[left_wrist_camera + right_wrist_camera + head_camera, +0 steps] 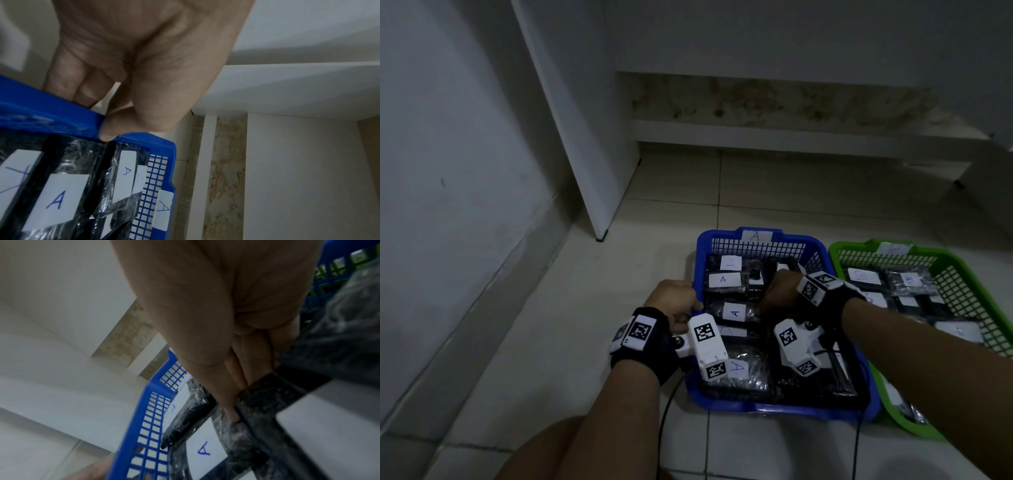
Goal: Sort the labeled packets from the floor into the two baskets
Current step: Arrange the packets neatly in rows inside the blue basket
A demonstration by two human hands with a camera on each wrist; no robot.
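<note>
The blue basket [784, 409] marked A holds several black packets with white A labels [734, 312]. My left hand [674, 301] grips its left rim [51, 113], thumb over the edge and fingers outside. My right hand [779, 291] reaches down into the basket's middle. In the right wrist view its fingers [255, 366] and thumb pinch the corner of a black packet [329, 426] that stands tilted among the others; its label's letter is out of sight. The green basket [962, 270] to the right holds packets marked B.
The two baskets stand side by side on pale floor tiles. A white wall and a cabinet panel [585, 137] rise to the left, a stained skirting [774, 99] behind. Cables [664, 411] trail from my wrists along the floor.
</note>
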